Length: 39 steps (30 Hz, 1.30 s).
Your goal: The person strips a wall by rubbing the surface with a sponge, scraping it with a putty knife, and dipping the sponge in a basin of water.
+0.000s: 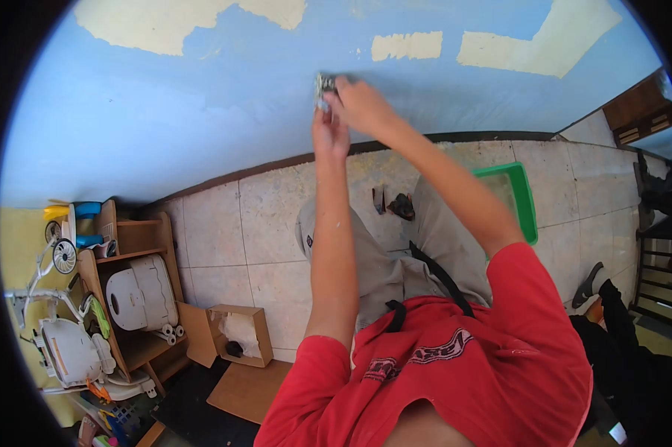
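Observation:
Against the blue wall (239, 97), a small dark and whitish speckled block (325, 83) is held between both hands. My right hand (362, 106) has its fingers closed round the right side of the block. Just below, my left hand (330, 134) reaches up with its fingertips at the block's lower end. The block's face toward the wall is hidden. Pale cream patches (407, 45) show in the blue paint above and to the right of my hands.
A green tray (528, 205) rests on the tiled floor (276, 223) at the right. Small dark items (401, 206) lie near my knees. At left are a wooden shelf (138, 237), an open cardboard box (260, 335) and a white stroller-like frame (68, 350). Another person's foot (589, 284) shows at right.

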Motion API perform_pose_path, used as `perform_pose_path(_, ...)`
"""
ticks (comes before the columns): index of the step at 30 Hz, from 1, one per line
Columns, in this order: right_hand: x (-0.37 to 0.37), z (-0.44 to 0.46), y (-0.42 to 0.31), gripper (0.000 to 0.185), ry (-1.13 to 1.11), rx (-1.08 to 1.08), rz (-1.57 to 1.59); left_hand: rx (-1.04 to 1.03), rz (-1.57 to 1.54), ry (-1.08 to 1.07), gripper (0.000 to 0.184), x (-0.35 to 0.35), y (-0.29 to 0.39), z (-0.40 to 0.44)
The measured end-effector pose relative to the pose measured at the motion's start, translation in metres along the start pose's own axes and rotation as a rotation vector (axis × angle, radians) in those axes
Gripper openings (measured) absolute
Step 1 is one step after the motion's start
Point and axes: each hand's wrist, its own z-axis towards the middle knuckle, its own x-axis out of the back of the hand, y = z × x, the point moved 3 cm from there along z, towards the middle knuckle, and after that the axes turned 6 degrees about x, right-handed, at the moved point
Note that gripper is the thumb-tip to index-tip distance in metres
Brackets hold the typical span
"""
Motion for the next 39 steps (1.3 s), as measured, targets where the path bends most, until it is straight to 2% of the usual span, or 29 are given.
perform_pose_path(1,-0.016,-0.013,0.0,0.03,-0.016,0.049,0.114,-0.053,0.097,0.097,0.026,0.027,0.017,-0.005)
perform_pose_path(3,-0.056,-0.057,0.006,0.024,-0.302,-0.382,0.884,-0.085,0.301,0.251,0.026,0.06,0.038,-0.036)
perform_pose_path(4,-0.074,-0.079,0.012,0.023,-0.315,-0.466,1.036,-0.063,0.414,0.301,0.026,0.069,0.041,-0.052)
perform_pose_path(5,-0.091,-0.103,0.018,0.022,-0.316,-0.558,1.189,0.054,0.472,0.299,0.027,0.09,0.035,-0.06)
perform_pose_path(7,-0.11,-0.153,0.032,0.017,-0.236,-0.825,1.179,0.22,0.67,0.303,0.035,0.104,0.022,-0.073)
perform_pose_path(8,-0.119,-0.176,0.04,0.017,-0.244,-0.899,1.038,0.273,0.828,0.295,0.043,0.098,0.02,-0.074)
perform_pose_path(10,-0.116,-0.209,0.058,0.016,-0.204,-1.003,0.872,0.154,1.303,0.489,0.06,0.137,0.024,-0.053)
perform_pose_path(12,-0.111,-0.231,0.065,0.015,-0.125,-1.01,0.917,0.026,1.313,0.518,0.064,0.124,0.029,-0.058)
perform_pose_path(13,-0.115,-0.24,0.074,0.015,-0.106,-1.009,0.908,0.027,1.313,0.497,0.064,0.12,0.03,-0.059)
perform_pose_path(15,-0.105,-0.235,0.076,0.014,-0.122,-0.478,-0.037,0.086,1.117,0.538,0.065,0.119,0.036,-0.061)
perform_pose_path(16,-0.104,-0.236,0.077,0.014,-0.04,-0.594,0.312,0.086,1.119,0.537,0.065,0.121,0.039,-0.06)
perform_pose_path(18,-0.101,-0.228,0.071,0.015,0.014,-0.563,0.333,0.236,1.099,0.502,0.07,0.126,0.043,-0.055)
perform_pose_path(19,-0.095,-0.229,0.071,0.016,0.067,-0.53,0.349,0.233,1.096,0.503,0.07,0.151,0.041,-0.045)
perform_pose_path(20,-0.087,-0.228,0.072,0.016,0.064,-0.527,0.349,0.015,1.384,0.327,0.075,0.181,0.042,-0.024)
perform_pose_path(21,-0.081,-0.227,0.069,0.016,0.078,-0.502,0.158,-0.213,1.656,0.147,0.08,0.198,0.043,-0.02)
perform_pose_path(22,-0.079,-0.222,0.063,0.016,0.093,-0.466,-0.024,-0.254,1.783,0.154,0.081,0.196,0.045,-0.024)
perform_pose_path(24,-0.089,-0.219,0.075,0.019,0.016,-0.873,0.8,-0.34,1.928,0.168,0.079,0.181,0.048,-0.028)
perform_pose_path(25,-0.094,-0.218,0.084,0.02,-0.035,-0.885,0.912,-0.376,1.945,0.169,0.075,0.167,0.047,-0.033)
perform_pose_path(26,-0.104,-0.225,0.088,0.022,-0.096,-0.91,1.028,-0.427,1.894,0.142,0.064,0.155,0.048,-0.041)
perform_pose_path(28,-0.098,-0.221,0.08,0.022,-0.044,-0.906,1.106,-0.411,1.86,0.171,0.051,0.128,0.05,-0.06)
perform_pose_path(30,-0.099,-0.221,0.075,0.021,-0.074,-0.919,1.197,-0.687,1.946,0.074,0.049,0.091,0.037,-0.079)
perform_pose_path(32,-0.098,-0.218,0.068,0.02,-0.074,-0.939,1.271,-0.729,2.24,-0.186,0.048,0.046,0.008,-0.109)
perform_pose_path(33,-0.097,-0.218,0.062,0.02,-0.111,-0.92,1.28,-0.719,2.252,-0.181,0.048,0.038,-0.003,-0.119)
perform_pose_path(35,-0.1,-0.218,0.059,0.019,-0.148,-0.904,1.289,-0.632,2.684,-0.634,0.052,0.035,-0.034,-0.132)
perform_pose_path(36,-0.102,-0.219,0.059,0.02,-0.162,-0.894,1.294,-0.62,2.685,-0.631,0.052,0.043,-0.034,-0.128)
perform_pose_path(38,-0.104,-0.221,0.056,0.02,-0.189,-0.882,1.301,-0.266,2.662,0.263,0.055,0.077,-0.015,-0.102)
perform_pose_path(39,-0.102,-0.225,0.058,0.02,-0.181,-0.909,1.277,-0.261,2.664,0.269,0.055,0.093,-0.015,-0.098)
